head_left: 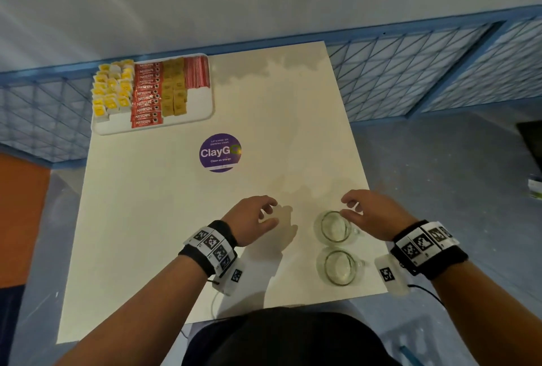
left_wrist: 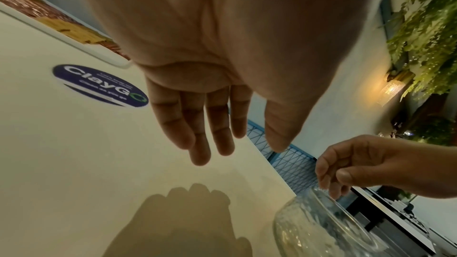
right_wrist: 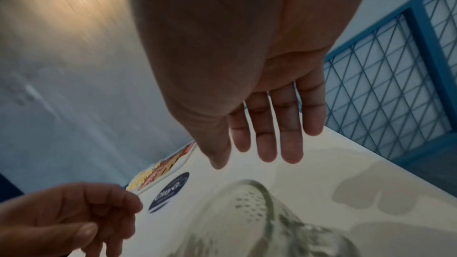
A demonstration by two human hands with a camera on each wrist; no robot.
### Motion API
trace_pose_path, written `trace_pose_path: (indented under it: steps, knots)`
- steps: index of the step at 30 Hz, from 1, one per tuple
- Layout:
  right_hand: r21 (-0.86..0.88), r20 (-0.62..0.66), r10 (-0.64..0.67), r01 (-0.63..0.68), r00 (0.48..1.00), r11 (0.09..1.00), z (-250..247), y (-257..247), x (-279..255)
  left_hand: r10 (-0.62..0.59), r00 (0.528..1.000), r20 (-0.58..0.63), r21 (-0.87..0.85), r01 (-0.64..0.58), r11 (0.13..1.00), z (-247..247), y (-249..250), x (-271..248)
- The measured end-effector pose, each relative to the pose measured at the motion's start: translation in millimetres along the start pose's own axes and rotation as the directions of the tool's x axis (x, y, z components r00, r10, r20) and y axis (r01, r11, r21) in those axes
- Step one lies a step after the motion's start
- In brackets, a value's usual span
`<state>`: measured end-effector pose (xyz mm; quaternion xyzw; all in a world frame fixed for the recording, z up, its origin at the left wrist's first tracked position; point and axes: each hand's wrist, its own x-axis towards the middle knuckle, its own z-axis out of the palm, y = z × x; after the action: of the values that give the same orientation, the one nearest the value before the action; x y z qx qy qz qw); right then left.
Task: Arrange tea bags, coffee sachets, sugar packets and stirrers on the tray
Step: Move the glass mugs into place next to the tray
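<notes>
On the desk's [head_left: 164,219] far left corner the tray [head_left: 202,107] already holds tea bags [head_left: 111,89], coffee sachets [head_left: 146,95], sugar packets [head_left: 173,92] and stirrers [head_left: 197,75] in rows. Left hand [head_left: 253,219] hovers, fingers loosely curled, empty; right hand [head_left: 369,214] likewise (just above a glass cup [head_left: 334,226]). A careless sweep could tip the glass.

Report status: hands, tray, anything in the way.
Left hand and right hand open, holding nothing. Tray far left, loaded in rows. Two glass cups under right hand; nothing blocking.
</notes>
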<state>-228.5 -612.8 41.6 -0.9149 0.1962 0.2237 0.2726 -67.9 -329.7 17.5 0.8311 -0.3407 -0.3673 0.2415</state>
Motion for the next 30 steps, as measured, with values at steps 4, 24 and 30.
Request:
trace_pose_path:
  steps: [4, 24, 30]
  knots:
    - [-0.057, 0.071, 0.001, 0.003, 0.997, 0.998, 12, 14, 1, -0.022, 1.000, 0.000, 0.000, 0.022, 1.000, 18, 13, 6]
    - [-0.016, -0.023, -0.015, 0.015, 1.000, 1.000, 22, 7, 12, 0.058, 0.998, -0.034, -0.057, -0.060, 0.997, 49, 36, 1]
    - [0.110, 0.005, -0.129, 0.128, 0.992, 0.986, 5, -18, 12, 0.113, 0.991, -0.079, -0.112, -0.121, 0.986, 51, 48, 2]
